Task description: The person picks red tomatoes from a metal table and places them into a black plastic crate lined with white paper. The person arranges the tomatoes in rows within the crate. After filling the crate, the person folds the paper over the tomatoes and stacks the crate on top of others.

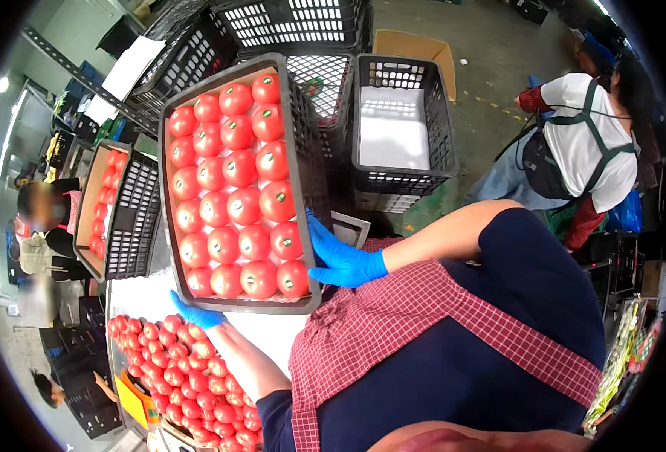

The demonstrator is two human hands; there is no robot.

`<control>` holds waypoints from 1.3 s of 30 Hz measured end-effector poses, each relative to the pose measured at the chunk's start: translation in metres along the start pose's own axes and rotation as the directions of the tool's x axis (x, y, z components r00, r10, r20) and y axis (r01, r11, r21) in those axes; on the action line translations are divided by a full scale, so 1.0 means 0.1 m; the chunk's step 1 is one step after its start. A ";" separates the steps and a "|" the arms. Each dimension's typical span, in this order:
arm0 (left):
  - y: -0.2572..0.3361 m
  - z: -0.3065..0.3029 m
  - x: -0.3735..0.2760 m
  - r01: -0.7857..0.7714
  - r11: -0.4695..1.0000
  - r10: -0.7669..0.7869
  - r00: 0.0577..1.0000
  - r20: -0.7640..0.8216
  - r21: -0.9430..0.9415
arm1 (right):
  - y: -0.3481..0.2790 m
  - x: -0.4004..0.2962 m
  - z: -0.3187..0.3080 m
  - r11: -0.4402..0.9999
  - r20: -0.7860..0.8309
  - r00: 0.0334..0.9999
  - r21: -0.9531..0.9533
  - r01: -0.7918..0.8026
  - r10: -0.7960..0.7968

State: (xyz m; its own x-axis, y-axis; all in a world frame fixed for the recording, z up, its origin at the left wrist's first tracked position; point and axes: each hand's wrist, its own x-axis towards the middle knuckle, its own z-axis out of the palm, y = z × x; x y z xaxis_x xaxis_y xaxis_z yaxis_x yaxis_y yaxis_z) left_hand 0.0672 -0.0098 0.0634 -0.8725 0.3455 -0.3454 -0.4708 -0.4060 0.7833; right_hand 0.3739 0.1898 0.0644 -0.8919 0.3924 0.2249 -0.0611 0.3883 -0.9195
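Observation:
A black plastic crate (302,141) is held up before me, its top layer of tomatoes (240,169) set in rows, most bearing small stickers. My right hand (344,257), in a blue glove, grips the crate's right side near the lower corner. At the lower left corner, my left hand (197,312), gloved in blue too, supports the crate; its fingers are partly hidden by it. Many loose tomatoes (189,378) cover the white table (141,296) beside my left forearm.
Left of the held crate stands another crate of tomatoes (132,220). Beyond are stacked black crates (288,25), one lined with white paper (392,127), and a cardboard box (418,48). A co-worker (581,135) is at the right; other people are at the left.

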 end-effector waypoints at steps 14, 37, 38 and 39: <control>-0.17 0.05 -0.04 -0.032 0.998 0.028 0.998 0.062 0.054 | -0.09 -0.08 -0.30 0.973 0.034 0.974 -0.063 -0.220 0.223; 0.21 -0.98 1.28 -0.303 0.883 0.281 0.953 0.112 0.360 | 0.05 0.18 -0.02 0.986 0.358 0.930 0.109 -0.124 0.077; 0.23 -0.84 1.22 -0.445 0.683 0.451 0.881 0.145 0.579 | 0.25 0.15 -0.15 0.894 0.256 0.963 0.446 -0.045 -0.079; 0.32 -0.80 1.12 -0.473 0.554 0.541 0.830 0.135 0.685 | 0.22 0.14 -0.34 0.617 0.327 0.933 0.706 -0.348 0.152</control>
State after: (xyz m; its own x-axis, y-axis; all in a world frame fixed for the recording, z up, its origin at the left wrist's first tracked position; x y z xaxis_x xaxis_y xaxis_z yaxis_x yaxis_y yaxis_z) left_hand -0.0563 -0.0514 0.0082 -0.9613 0.1816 0.2070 0.2410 0.1910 0.9515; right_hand 0.3752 0.2322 0.0586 -0.9876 0.1528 -0.0356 -0.0436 -0.4855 -0.8732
